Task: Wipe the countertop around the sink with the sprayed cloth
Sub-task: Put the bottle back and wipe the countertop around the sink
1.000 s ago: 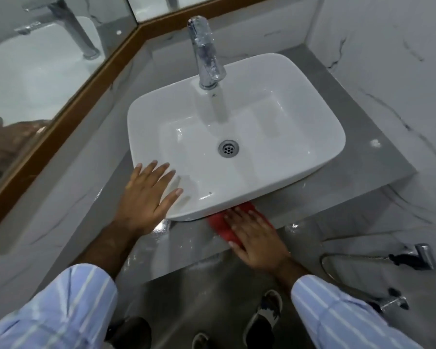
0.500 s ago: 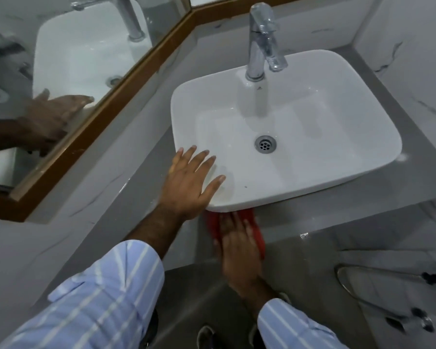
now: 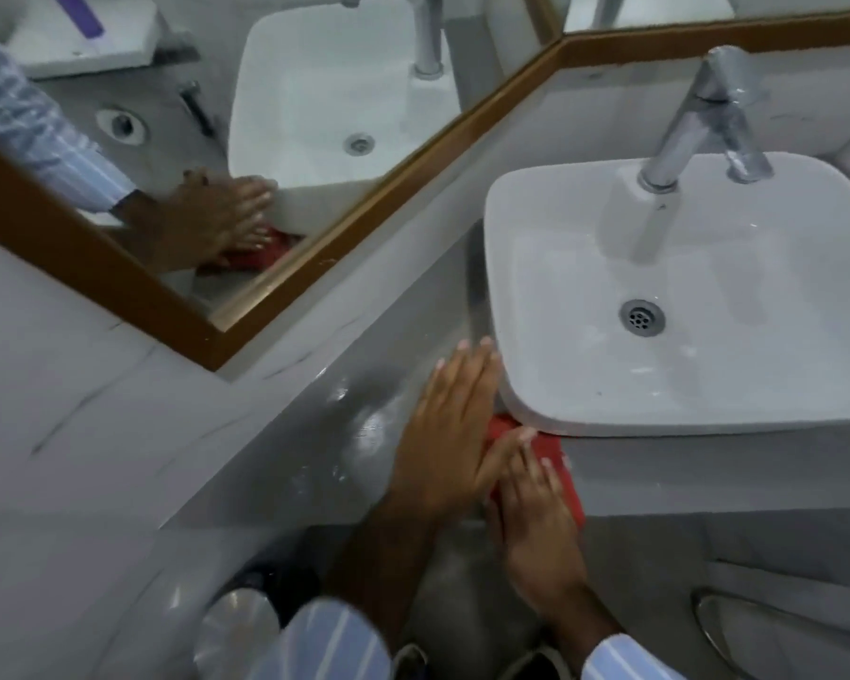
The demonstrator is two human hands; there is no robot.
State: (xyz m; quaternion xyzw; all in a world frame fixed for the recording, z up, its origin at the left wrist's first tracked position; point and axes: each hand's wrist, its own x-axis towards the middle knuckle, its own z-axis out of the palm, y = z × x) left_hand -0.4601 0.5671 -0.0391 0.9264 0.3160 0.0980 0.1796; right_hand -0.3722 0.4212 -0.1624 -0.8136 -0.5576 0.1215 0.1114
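A red cloth (image 3: 555, 458) lies on the grey countertop (image 3: 325, 434) at the front-left corner of the white basin (image 3: 683, 296). My right hand (image 3: 531, 512) presses flat on the cloth, which pokes out past its fingers and partly under the basin's rim. My left hand (image 3: 447, 434) lies flat with fingers together on the wet countertop beside the basin's left edge, its thumb touching the cloth and the right hand's fingers.
A chrome tap (image 3: 702, 120) stands at the back of the basin. A wood-framed mirror (image 3: 246, 139) runs along the left wall above a marble ledge. The countertop's front edge drops off below my hands; a hose (image 3: 717, 625) shows lower right.
The cloth and my right hand have slid left along the basin's front to its left corner. My left hand has come off the basin's rim onto the countertop beside it.
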